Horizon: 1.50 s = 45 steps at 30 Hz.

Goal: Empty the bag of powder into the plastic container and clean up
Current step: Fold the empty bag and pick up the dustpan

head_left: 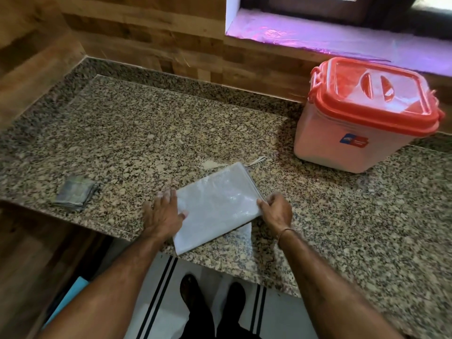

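Note:
A flat, folded white bag [215, 204] lies on the granite counter [137, 143] near its front edge. My left hand [162, 214] rests on the bag's left edge with the fingers spread flat and the thumb on the bag. My right hand [277, 211] pinches the bag's right edge between thumb and curled fingers. The plastic container [352, 140], white with a red lid [374, 94] shut on it, stands at the back right, well apart from both hands. A small patch of spilled powder [210, 164] lies just beyond the bag.
A folded grey cloth [75, 193] lies on the counter at the left. A thin white string [256, 160] lies by the bag's far corner. A wooden wall runs behind, with a window sill [342, 35] at the back right. My feet stand on the floor below the counter edge.

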Available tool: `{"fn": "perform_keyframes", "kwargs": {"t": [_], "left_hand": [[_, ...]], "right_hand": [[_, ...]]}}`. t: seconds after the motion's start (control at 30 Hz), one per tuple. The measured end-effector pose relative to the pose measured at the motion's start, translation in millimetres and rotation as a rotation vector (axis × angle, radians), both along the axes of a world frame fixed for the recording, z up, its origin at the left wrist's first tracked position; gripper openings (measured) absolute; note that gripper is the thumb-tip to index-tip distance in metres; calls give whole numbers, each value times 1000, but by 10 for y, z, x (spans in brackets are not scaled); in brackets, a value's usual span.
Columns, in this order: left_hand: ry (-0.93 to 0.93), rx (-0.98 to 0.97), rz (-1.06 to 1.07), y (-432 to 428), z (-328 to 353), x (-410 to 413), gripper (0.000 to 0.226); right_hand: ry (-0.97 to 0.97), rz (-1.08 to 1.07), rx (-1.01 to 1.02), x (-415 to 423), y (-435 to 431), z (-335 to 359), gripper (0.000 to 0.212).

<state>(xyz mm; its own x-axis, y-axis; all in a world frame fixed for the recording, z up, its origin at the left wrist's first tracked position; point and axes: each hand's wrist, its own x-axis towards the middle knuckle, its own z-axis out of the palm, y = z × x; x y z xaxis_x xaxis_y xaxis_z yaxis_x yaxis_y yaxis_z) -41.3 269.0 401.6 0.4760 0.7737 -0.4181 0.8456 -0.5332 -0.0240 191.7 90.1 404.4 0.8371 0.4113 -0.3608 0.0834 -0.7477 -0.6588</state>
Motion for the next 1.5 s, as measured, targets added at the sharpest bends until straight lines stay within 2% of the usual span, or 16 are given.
{"fn": "perform_keyframes", "kwargs": {"t": [0.1,0.17,0.23,0.33,0.43,0.53,0.6,0.63,0.7,0.77,0.93,1.07,1.2,1.3,1.47,1.5], "left_hand": [[92,88,-36,-52,113,105,93],[132,95,-23,-131,150,172,100],[127,85,-26,-213,190,226,102],[35,14,42,-217,230,258,92],[-288,-181,276,-122,236,243,71],[-594,-569,538,-46,331,257,49],[-660,-791,620,3,467,277,47],[-637,-825,631,31,512,280,54],[-615,-836,624,59,572,288,55],[-619,-814,610,79,620,301,38],[-735,-857,696,117,807,302,39],[-900,-817,722,78,968,246,35],[-1011,-646,698,6,1063,235,30],[-1076,-613,746,11,1101,216,31],[-1142,-610,762,31,1132,80,31],[-1148,-599,750,35,1147,40,28]], "right_hand": [[337,-309,311,-264,38,-55,37],[532,-299,366,-473,93,-105,31],[589,-244,351,-593,146,-160,24],[570,-193,318,-511,159,-239,19],[649,-98,350,-362,96,-25,18],[709,76,395,-275,-9,311,11],[729,163,389,-201,-73,465,18],[737,188,379,-155,-98,524,19],[724,198,345,-53,-108,544,17],[720,155,326,22,-80,569,20],[881,43,483,32,89,726,16],[872,19,564,8,194,778,30],[822,4,596,-95,321,794,46],[744,-49,625,-190,405,840,41],[627,-70,699,-332,483,868,15],[611,-59,709,-364,495,876,20]]}}
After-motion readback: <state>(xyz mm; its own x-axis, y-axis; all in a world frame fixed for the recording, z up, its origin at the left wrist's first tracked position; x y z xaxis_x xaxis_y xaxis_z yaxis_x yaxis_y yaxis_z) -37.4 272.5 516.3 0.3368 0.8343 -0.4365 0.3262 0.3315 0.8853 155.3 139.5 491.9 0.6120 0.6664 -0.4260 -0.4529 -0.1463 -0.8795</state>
